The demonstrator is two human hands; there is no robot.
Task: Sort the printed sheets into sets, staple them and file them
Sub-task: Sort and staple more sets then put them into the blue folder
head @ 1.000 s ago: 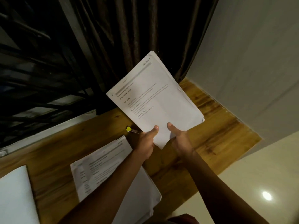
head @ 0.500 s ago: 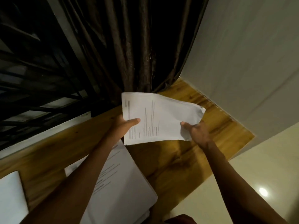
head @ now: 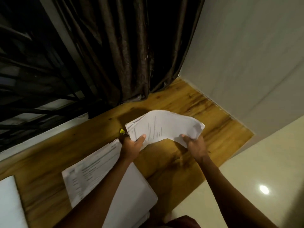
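I hold a set of printed sheets (head: 164, 125) just above the wooden desk (head: 205, 112), turned sideways and bowed upward in the middle. My left hand (head: 131, 145) grips its left end, thumb on top. My right hand (head: 195, 145) pinches its lower right edge. A small yellow stapler (head: 122, 131) lies on the desk just left of the held set, mostly hidden by it. A larger stack of printed sheets (head: 92, 171) lies flat on the desk under my left forearm.
Another white sheet or folder (head: 8, 203) lies at the desk's far left. Dark curtains (head: 123, 55) hang behind the desk, and a pale wall (head: 246, 55) closes its right side. Glossy floor (head: 246, 186) shows past the desk's near edge.
The held set went from upright with both hands at its bottom, to sideways with a hand at each end, and now sits lower toward the desk and bowed.
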